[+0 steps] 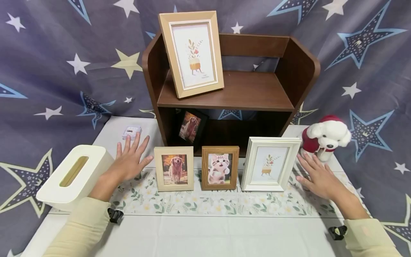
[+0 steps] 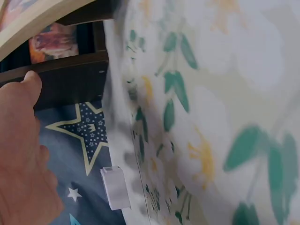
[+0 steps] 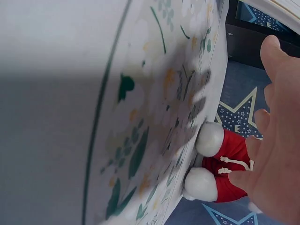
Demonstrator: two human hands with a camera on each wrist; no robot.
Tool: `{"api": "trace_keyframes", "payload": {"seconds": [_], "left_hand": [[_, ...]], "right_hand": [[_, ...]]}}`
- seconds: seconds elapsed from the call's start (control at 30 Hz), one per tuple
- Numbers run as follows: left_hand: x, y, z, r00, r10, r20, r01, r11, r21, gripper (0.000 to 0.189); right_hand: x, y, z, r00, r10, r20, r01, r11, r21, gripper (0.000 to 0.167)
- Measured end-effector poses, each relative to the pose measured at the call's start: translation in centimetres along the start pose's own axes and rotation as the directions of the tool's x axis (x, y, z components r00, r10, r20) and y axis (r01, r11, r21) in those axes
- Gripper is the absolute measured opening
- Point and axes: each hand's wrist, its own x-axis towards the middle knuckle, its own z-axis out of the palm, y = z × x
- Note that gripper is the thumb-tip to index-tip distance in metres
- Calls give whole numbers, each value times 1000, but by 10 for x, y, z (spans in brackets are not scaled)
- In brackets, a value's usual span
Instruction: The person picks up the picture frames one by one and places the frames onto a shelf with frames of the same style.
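Starry dark cloth point(image 1: 96, 46) backs the white table point(image 1: 205, 235), whose front stretch runs toward me. One brown shelf point(image 1: 300, 67), two levels tall, stands at its rear. One tissue box point(image 1: 92, 173) sits at the left edge, beside my left hand point(image 1: 130, 162); one plush dog point(image 1: 327, 137) near the right, just beyond my right hand point(image 1: 322, 180). All my fingers spread wide. I count five picture frames: one tan frame point(image 1: 192, 57) on the upper level; one white frame point(image 1: 269, 164), one light wood frame point(image 1: 174, 169) and one brown frame point(image 1: 220, 167) between my hands, narrow gaps parting them; one black frame point(image 1: 191, 127) leaning on the lower level. One small box point(image 1: 131, 131) lies just past my left hand.
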Motion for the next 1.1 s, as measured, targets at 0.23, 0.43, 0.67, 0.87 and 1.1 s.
{"api": "trace_keyframes", "payload": {"seconds": [0.23, 0.43, 0.67, 0.87, 1.1], "left_hand": [[9, 2, -5, 996, 2, -88, -13, 992, -127, 72], [14, 7, -14, 968, 11, -252, -74, 968, -239, 65], [22, 19, -21, 823, -56, -566, -205, 899, -387, 57], [27, 33, -35, 779, -97, -619, -286, 823, -490, 60], [31, 50, -55, 766, -113, -633, -329, 777, -537, 65]], "right_hand": [[-6, 0, 0, 999, -28, -23, 29, 998, 58, 83], [-11, -3, -5, 992, -53, -115, 78, 973, 219, 85], [-12, -12, 1, 970, -28, -242, 142, 871, 470, 74], [-12, -23, 11, 952, 58, -301, 155, 755, 637, 69], [-11, -35, 22, 951, 114, -286, 143, 659, 739, 68]]}}
